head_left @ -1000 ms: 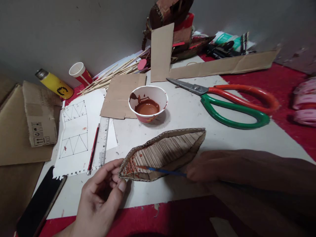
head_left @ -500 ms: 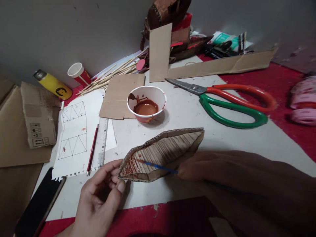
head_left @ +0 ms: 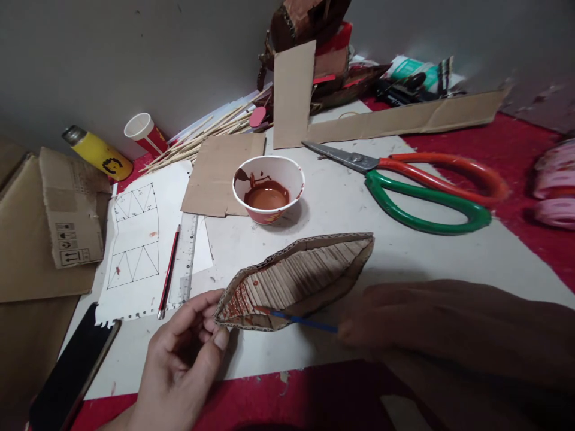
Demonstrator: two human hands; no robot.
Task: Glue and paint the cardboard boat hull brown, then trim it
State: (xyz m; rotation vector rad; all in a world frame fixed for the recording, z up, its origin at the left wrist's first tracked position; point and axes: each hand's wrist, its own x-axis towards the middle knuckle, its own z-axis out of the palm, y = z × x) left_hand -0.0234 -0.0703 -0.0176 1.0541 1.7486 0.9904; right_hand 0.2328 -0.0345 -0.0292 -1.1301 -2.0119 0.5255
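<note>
A boat-shaped cardboard piece (head_left: 300, 275) with raised walls and a ribbed floor lies on the white sheet. Reddish-brown paint covers the left end of its floor. My left hand (head_left: 186, 353) pinches that pointed left end between thumb and fingers. In my right hand (head_left: 395, 317), in shadow, is a thin blue paintbrush (head_left: 309, 323). Its tip touches the ribbed floor beside the painted part. Behind the boat stands a paper cup (head_left: 268, 190) with brown paint inside.
Scissors (head_left: 426, 185) with red and green handles lie at the right. Cardboard pieces (head_left: 294, 96), wooden sticks (head_left: 215, 129), a yellow bottle (head_left: 101, 155) and a red cup (head_left: 146, 134) are farther back. Leftward lie a drawing (head_left: 139, 239), a pencil (head_left: 169, 272), a ruler (head_left: 188, 263) and a phone (head_left: 72, 371).
My right hand and the paintbrush have shifted right and slightly toward me, the tip sliding across the ribbed floor. My left hand keeps its hold on the boat's end.
</note>
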